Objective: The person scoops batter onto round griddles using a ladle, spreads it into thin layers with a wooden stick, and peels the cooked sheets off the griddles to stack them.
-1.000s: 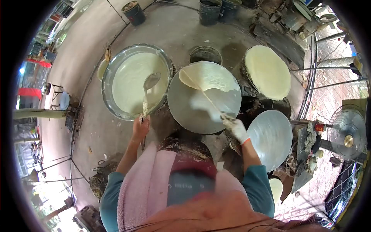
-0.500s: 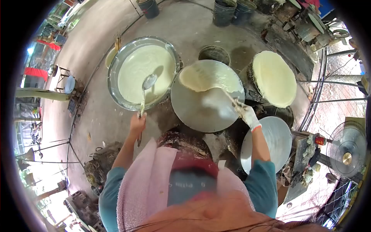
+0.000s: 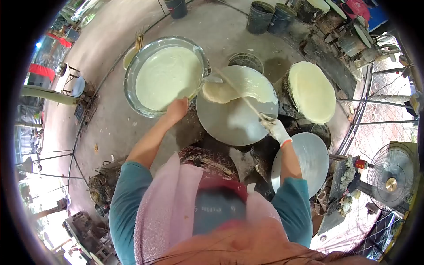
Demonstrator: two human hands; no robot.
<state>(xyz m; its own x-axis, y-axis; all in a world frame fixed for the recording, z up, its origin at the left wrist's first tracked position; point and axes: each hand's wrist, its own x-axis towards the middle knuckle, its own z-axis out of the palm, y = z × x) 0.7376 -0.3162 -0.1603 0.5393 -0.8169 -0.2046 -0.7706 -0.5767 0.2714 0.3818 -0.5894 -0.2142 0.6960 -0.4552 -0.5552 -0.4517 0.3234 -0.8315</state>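
Note:
My bare left hand is wrapped round the handle of a metal ladle, whose bowl is over the upper left rim of a round grey griddle pan. Pale batter covers the far part of that pan, with a thinner patch on its left. In a white glove with dark stains, my right hand grips a long thin stick that slants across the batter; its far end is blurred. Left of the pan stands a wide metal basin of creamy batter, close to my left hand.
A drum topped with a pale round sheet stands on the right. Below it lies another round grey pan. A fan is at far right. Buckets stand at the back, and a dark pail sits behind the griddle pan.
My left hand has carried the ladle up and right, from over the basin to the griddle pan's edge. My right hand has shifted slightly left, and the stick now reaches farther across the pan.

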